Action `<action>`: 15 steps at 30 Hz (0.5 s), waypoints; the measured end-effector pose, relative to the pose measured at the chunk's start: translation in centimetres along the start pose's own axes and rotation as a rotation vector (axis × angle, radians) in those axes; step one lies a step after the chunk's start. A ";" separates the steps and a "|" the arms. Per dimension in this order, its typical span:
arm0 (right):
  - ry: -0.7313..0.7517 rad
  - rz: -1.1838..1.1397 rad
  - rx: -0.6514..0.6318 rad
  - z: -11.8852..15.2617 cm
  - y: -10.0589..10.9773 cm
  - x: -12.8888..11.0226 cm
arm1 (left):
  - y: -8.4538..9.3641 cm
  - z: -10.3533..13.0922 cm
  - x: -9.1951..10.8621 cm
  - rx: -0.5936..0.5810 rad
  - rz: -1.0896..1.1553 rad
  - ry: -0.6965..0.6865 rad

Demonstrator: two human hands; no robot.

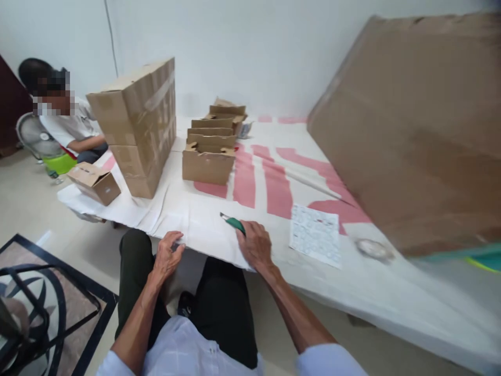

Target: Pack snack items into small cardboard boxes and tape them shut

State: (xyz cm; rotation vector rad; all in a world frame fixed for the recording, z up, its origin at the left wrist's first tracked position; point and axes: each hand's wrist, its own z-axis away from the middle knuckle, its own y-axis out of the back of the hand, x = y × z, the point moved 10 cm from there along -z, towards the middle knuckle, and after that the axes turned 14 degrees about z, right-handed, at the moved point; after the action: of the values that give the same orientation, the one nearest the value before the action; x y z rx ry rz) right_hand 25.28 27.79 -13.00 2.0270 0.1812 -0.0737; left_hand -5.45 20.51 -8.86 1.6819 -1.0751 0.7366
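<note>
A green-handled utility knife (235, 224) is in my right hand (256, 244), its blade pointing away to the upper left. My right fingers are wrapped round the handle, and the hand rests at the near edge of the table. My left hand (169, 254) hovers by the same edge, fingers curved and apart, with nothing visible in it. Between and beyond the hands lies white sheeting (199, 219) on the tabletop. Just to the right of my right hand lies a printed paper sheet (315, 235).
Open cardboard boxes (209, 164) stand in a row at the back. Taped cartons (144, 125) are stacked on the left, beside a small box (95, 183). A huge carton (422, 130) fills the right. A roll of clear tape (374, 249) lies near it. A person (78, 120) sits far left.
</note>
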 end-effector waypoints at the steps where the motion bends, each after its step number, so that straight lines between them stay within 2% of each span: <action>1: 0.008 0.012 0.007 0.2 -0.1 0.0 | 0.9 0.3 -0.2 0.027 -0.009 0.012; 6: 0.032 0.051 0.038 0.8 0.0 0.1 | 5.2 1.4 -1.4 0.147 -0.061 0.053; 9: 0.038 0.059 0.046 0.8 0.1 0.1 | 7.2 2.1 -2.2 0.197 -0.107 0.067; 12: 0.029 0.053 0.045 0.8 0.2 0.1 | 8.3 2.5 -2.9 0.226 -0.149 0.076; 15: 0.021 0.035 0.040 0.9 0.2 0.2 | 8.8 2.4 -3.3 0.230 -0.182 0.082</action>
State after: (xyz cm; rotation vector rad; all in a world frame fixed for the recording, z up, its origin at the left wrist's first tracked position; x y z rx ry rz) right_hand 25.53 26.92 -13.23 2.0705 0.1588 -0.0346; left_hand -14.79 18.03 -8.93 1.8976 -0.7911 0.8271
